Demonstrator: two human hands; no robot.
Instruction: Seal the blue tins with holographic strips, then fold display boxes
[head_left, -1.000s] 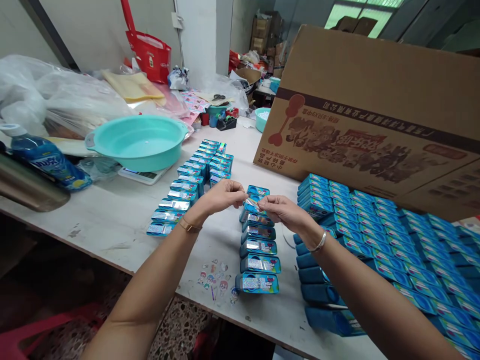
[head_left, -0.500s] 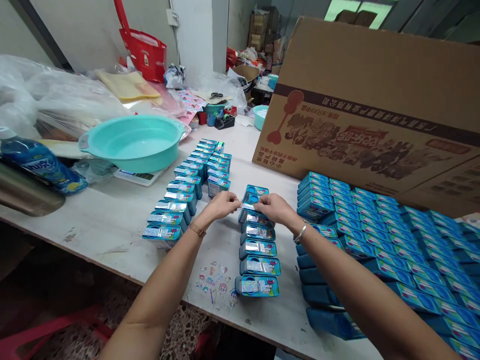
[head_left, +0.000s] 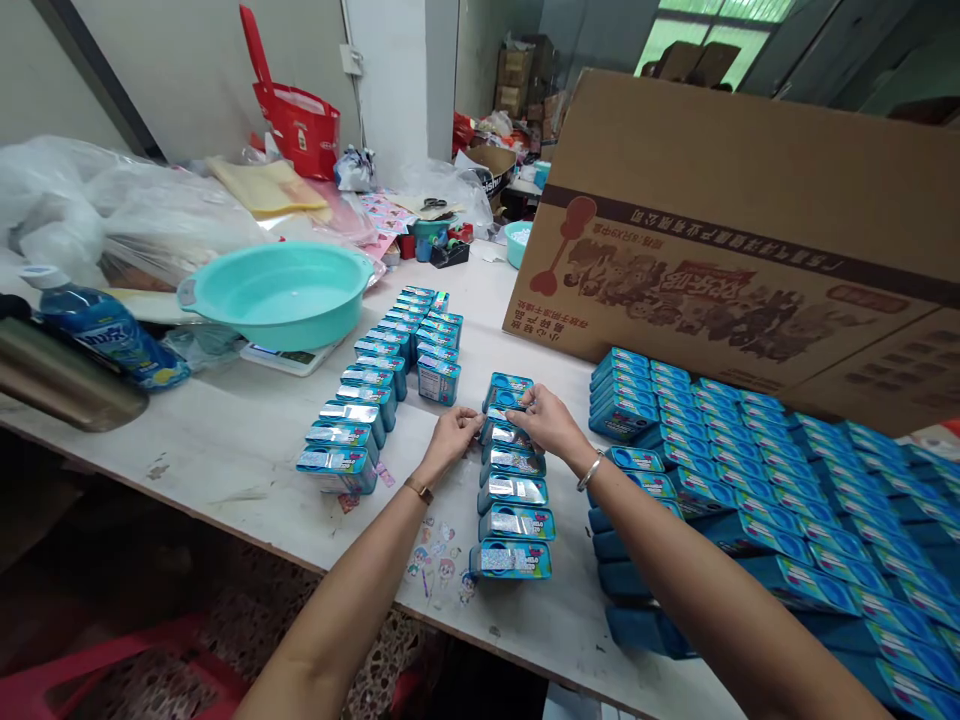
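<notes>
Small blue tins point(head_left: 514, 522) with printed lids stand in a row before me, shiny strips lying across several lids. Over one tin near the far end of this row, both hands work close together. My left hand point(head_left: 454, 440) is at the lid's left edge, thumb and fingers pinched. From the right, my right hand point(head_left: 551, 422) reaches over the same lid, its fingertips also pinched and touching or just above it. What lies between the fingers is too small to make out. Loose cartoon stickers point(head_left: 442, 562) lie left of the row's near end.
More blue tins stand in a double row point(head_left: 360, 410) at left and in a large block point(head_left: 742, 480) at right. A big cardboard box point(head_left: 720, 220) leans behind the block. A turquoise basin point(head_left: 289, 295) sits on a white scale point(head_left: 292, 358), near a blue bottle point(head_left: 112, 335).
The view has tilted and shifted slightly. Both hands stay over the same part of the row; the right fingers are bent a little higher over the lid.
</notes>
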